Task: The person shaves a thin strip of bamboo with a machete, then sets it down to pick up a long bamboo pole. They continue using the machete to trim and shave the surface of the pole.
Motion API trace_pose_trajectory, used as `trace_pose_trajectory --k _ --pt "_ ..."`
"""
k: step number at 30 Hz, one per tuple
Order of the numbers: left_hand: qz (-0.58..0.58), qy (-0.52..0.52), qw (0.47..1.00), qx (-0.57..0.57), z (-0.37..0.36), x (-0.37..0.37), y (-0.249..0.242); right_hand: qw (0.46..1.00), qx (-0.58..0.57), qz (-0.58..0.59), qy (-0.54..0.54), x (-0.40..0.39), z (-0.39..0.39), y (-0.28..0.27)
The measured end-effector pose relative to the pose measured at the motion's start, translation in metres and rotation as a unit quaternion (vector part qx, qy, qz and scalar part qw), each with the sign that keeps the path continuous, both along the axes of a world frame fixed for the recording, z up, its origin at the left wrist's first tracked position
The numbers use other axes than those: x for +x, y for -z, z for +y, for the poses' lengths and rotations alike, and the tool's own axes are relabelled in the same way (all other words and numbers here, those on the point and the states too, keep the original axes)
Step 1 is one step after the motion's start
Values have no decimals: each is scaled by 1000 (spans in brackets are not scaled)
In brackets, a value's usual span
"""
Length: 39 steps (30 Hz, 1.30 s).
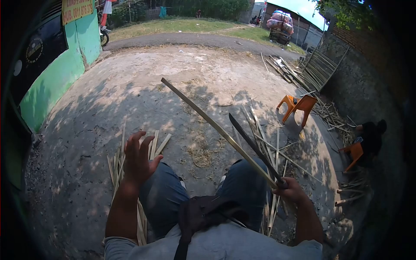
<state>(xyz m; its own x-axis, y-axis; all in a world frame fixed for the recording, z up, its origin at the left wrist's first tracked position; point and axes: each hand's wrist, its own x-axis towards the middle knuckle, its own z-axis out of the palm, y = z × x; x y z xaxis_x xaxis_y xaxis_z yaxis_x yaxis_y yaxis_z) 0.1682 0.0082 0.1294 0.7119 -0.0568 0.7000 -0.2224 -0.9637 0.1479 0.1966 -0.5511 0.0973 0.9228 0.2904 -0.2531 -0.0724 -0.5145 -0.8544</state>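
Observation:
My right hand (pixel 291 190) is closed around the handle of a long dark machete (pixel 255 146), whose blade points up and to the left. A long flat bamboo strip (pixel 212 123) runs beside the blade, its lower end at the same hand; whether the fingers grip it too is hard to make out. Raised above my left knee, my left hand (pixel 141 158) is empty with its fingers apart. Bamboo strips (pixel 162 144) lie on the ground by my left leg, and more strips (pixel 277 160) lie beyond and beside my right leg.
An orange plastic chair (pixel 298 107) stands at the right. Farther right, a person in dark clothes (pixel 372 138) sits by another orange chair (pixel 355 154). Bamboo pieces (pixel 288 73) and a slatted bamboo panel (pixel 323 69) are near the right wall. A green wall (pixel 56 84) stands left.

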Motion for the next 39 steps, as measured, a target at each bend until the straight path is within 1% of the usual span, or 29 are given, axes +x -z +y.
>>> trace_pose_trajectory --k 1,2,5,6,8,11,13,14,18,20,23,24,26,27,28,29,31,34,37,39 --pt "-11 0 999 35 -3 5 -10 1000 -9 5 -26 0 7 -9" --pt "-20 2 997 71 -3 8 -19 998 7 8 -61 1 10 -10" --pt "-23 -8 991 129 0 11 -37 995 -1 55 -88 -6 24 -30" --pt "-8 -4 990 140 4 11 -40 991 15 76 -112 -5 26 -33" --pt "21 11 987 158 15 9 -40 985 6 85 -152 1 26 -31" --pt "52 40 989 132 26 8 -33 977 -28 81 -193 0 28 -40" --pt "97 54 988 108 29 6 -27 971 -39 83 -219 0 34 -52" --pt "121 59 986 98 29 6 -24 969 -28 102 -222 1 34 -53" --pt "98 87 985 116 22 2 -21 963 -28 99 -251 6 33 -56" --pt "134 74 982 109 24 -1 -23 961 -25 100 -258 10 28 -53" --pt "178 79 974 115 28 -7 -25 963 -49 -31 -263 22 24 -68" --pt "191 83 971 120 30 -9 -26 967 -58 -48 -242 27 19 -77" --pt "188 68 972 123 38 -19 -19 954 -156 -182 -179 39 6 -99" --pt "186 62 973 124 41 -25 -13 946 -173 -243 -123 39 3 -115" --pt "185 40 976 107 44 -31 -8 934 -163 -310 -77 45 -1 -122" --pt "192 2 978 86 45 -40 -1 935 -164 -314 21 48 -6 -137" --pt "205 -81 974 41 47 -69 12 943 -143 -291 74 50 -1 -141" --pt "247 -143 956 -75 36 -99 37 948 -60 -302 78 66 11 -105" --pt "306 -171 916 -193 18 -125 64 959 -73 -271 39 70 48 -89" --pt "322 -175 895 -256 -2 -135 69 954 -66 -291 -23 75 82 -71"
